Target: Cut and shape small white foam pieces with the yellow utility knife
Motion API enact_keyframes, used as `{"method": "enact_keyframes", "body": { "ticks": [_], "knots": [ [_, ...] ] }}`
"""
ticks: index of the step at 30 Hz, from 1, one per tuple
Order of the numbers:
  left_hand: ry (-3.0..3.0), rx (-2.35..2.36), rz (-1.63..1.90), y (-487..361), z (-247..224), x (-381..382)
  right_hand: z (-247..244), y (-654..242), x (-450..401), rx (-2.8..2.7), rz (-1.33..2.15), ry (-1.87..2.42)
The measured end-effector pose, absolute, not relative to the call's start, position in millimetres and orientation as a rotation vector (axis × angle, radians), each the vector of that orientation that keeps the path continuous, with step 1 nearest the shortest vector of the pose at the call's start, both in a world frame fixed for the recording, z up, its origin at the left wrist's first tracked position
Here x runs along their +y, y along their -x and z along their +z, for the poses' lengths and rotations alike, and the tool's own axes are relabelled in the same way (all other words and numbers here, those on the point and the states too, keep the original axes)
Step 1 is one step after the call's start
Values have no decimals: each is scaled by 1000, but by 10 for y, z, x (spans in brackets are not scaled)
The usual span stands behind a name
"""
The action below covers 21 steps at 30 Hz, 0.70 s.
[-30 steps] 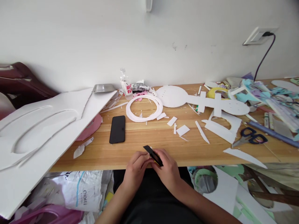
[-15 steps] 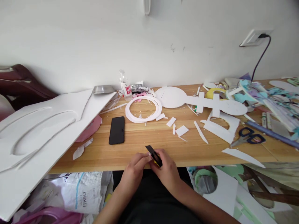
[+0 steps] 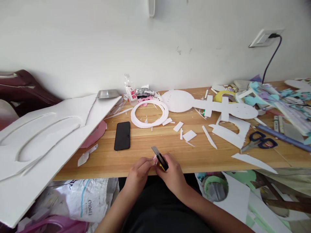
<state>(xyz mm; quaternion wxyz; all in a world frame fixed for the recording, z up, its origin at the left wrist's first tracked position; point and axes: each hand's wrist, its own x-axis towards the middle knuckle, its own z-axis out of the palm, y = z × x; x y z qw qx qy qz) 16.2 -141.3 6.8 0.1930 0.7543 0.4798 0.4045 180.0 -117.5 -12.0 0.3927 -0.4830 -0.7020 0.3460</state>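
Note:
Near the table's front edge, my right hand (image 3: 173, 171) is wrapped round a black and yellow utility knife (image 3: 162, 162), its blade out and pointing up to the left. Just left of it, my left hand (image 3: 139, 174) pinches a small white piece (image 3: 155, 158) between thumb and fingers; most of that piece is hidden. The blade lies close beside the piece; whether they touch I cannot tell. Beyond my hands are small white foam offcuts (image 3: 189, 135) and two stacked white rings (image 3: 136, 120).
A black phone (image 3: 122, 136) lies left of my hands. A large white foam board (image 3: 58, 142) covers the left end. To the right are blue-handled scissors (image 3: 259, 141) and white cutouts (image 3: 233, 131). A plastic bottle (image 3: 131, 90) stands near the wall.
The knife has turned slightly in my right hand, and its blade now looks bright instead of dark. My left hand keeps its pinch. The camera view has shifted slightly.

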Motion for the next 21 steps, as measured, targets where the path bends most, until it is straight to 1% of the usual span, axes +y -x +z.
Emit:
{"method": "enact_keyframes", "body": {
  "ticks": [7, 13, 21],
  "knots": [
    [-2159, 1366, 984, -157, 89, -1486, -115, -1812, -1193, -1772, 889, 1219],
    [-2077, 1448, 1168, -291, 3, -1500, -105, -1828, -1191, -1768, 899, 1214],
    [-2068, 1466, 1157, -313, 7, -1494, -94, -1880, -1161, -1849, 924, 1169]
  ]
}}
